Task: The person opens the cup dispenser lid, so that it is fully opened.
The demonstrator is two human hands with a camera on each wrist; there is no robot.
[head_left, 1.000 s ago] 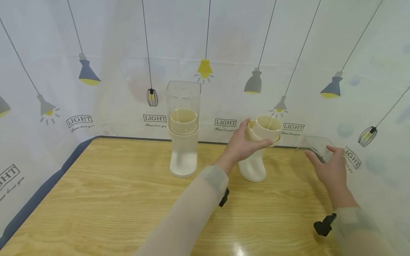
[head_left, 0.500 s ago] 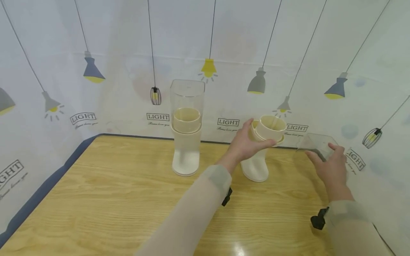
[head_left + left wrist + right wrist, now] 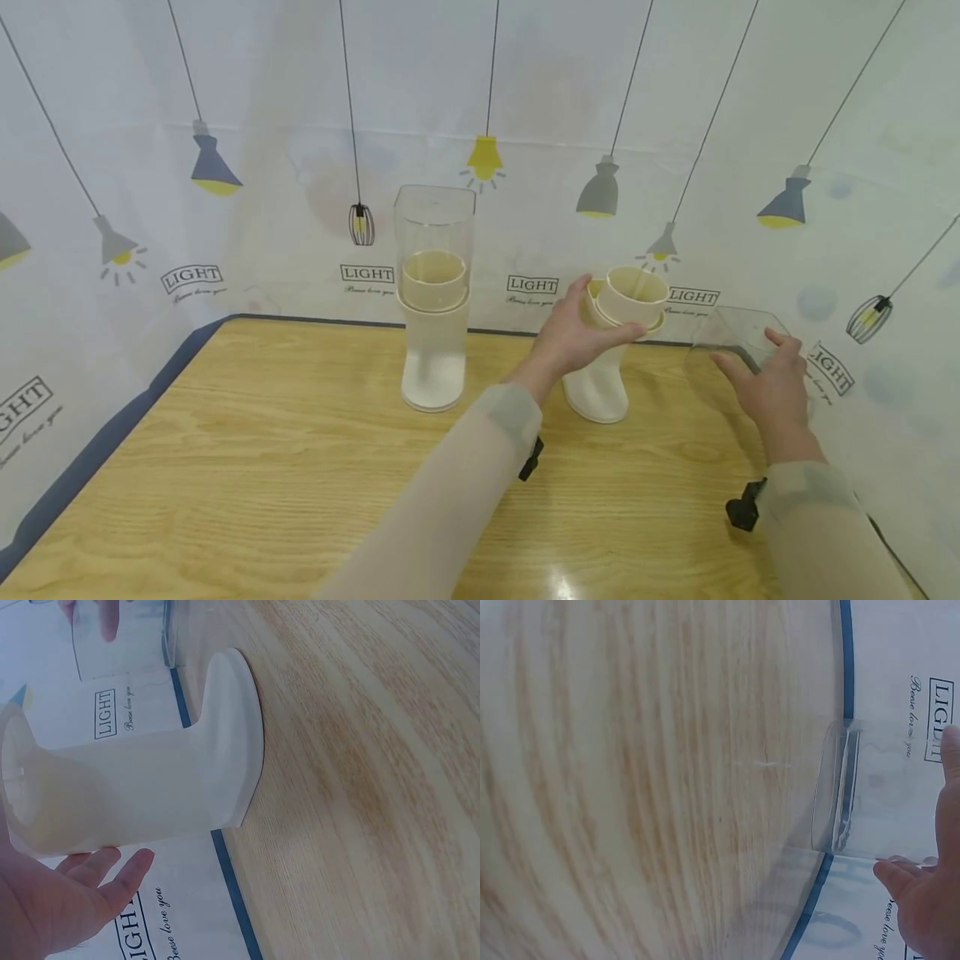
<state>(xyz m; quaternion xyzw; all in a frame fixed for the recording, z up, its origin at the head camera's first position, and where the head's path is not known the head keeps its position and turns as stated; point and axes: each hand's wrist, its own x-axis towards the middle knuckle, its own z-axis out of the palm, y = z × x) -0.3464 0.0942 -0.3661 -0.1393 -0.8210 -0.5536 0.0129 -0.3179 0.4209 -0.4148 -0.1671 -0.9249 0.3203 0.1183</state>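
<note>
My left hand [image 3: 573, 337] grips the upper part of a cream dispenser base [image 3: 597, 387]. It stands on the table, with a round open collar on top and a wide rounded foot. In the left wrist view its column [image 3: 150, 780] fills the middle, with fingers along one side. On the right, my right hand [image 3: 776, 396] holds a clear plastic container [image 3: 738, 329] between thumb and fingers. The right wrist view shows the see-through container [image 3: 885, 795] with its rim towards the table; whether it touches the table I cannot tell.
A matching cream dispenser [image 3: 435, 350] with a clear container [image 3: 435, 208] on top stands left of my hands. The wooden table [image 3: 300, 467] ends in a dark blue border against a fabric backdrop [image 3: 277, 167] printed with lamps, behind and at both sides.
My right hand and the clear container have shifted slightly left, towards the dispenser base. My left hand keeps its grip, and the base stays in place. The head view has shifted a little.
</note>
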